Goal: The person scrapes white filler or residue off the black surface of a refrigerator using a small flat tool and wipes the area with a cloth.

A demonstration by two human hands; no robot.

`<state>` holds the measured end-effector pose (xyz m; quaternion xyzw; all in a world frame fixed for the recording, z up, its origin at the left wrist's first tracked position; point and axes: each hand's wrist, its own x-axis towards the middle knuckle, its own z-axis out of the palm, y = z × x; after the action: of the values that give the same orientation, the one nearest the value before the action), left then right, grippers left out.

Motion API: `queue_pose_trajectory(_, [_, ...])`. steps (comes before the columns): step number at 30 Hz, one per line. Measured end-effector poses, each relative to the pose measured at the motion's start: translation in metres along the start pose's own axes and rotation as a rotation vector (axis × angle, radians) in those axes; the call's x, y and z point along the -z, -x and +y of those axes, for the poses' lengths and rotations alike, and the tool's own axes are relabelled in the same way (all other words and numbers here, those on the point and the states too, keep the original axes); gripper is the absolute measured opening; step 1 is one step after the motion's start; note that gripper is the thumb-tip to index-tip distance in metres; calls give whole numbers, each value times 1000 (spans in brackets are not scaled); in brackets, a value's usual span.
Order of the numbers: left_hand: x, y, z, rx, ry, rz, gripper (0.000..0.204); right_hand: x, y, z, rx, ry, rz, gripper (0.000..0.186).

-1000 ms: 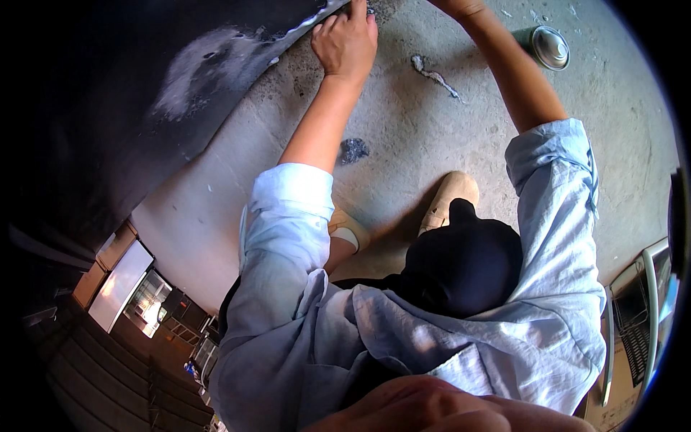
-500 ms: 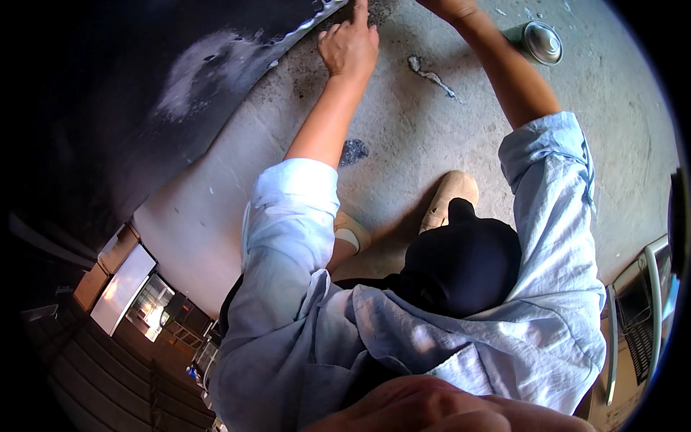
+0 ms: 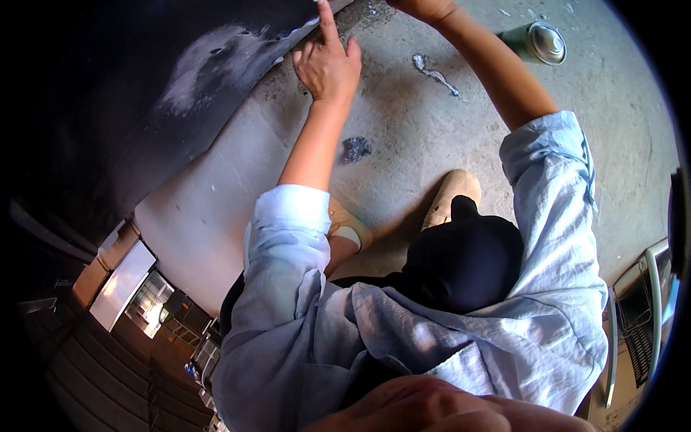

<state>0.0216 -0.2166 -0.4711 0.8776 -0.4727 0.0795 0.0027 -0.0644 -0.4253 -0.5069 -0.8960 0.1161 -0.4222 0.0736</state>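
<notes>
My left hand (image 3: pixel 330 70) reaches to the far edge of a large dark panel (image 3: pixel 129 93). Its index finger is stretched out with a bit of white at the tip, the thumb stands apart, and the other fingers curl. A whitish smear (image 3: pixel 216 61) spreads over the panel near its rim. My right hand (image 3: pixel 426 9) is at the top of the picture, its fingers mostly cut off, so what they hold is hidden. Right of that forearm is a green can (image 3: pixel 520 42) with a silvery domed end.
On the grey concrete floor (image 3: pixel 237 216) are a twisted white strip (image 3: pixel 435 75) and a dark, shiny crumpled patch (image 3: pixel 355 149). My tan shoes (image 3: pixel 453 196) rest below. A white board (image 3: pixel 124 284) and brown boxes stand at lower left; a pale-framed object (image 3: pixel 653 288) is at right.
My left hand has shifted left and slightly down along the panel's edge, its thumb now farther out. The right hand has moved a little left.
</notes>
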Motion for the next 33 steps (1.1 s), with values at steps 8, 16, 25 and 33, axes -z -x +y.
queue_pose_trajectory(8, [29, -5, -5, 71, 9, -24, 106, 17, -25, -11, 60, -39, 30, 10])
queue_pose_trajectory(16, [-14, 11, -16, -15, 27, 75, 96, 0, -8, -9, 76, -8, -80, 5])
queue_pose_trajectory(25, [-22, 19, -15, 9, 40, -110, 93, -28, 17, -4, 79, 26, -199, 5])
queue_pose_trajectory(33, [-36, 14, -16, -53, 4, -92, 85, -24, 17, 8, 102, 45, -178, 5])
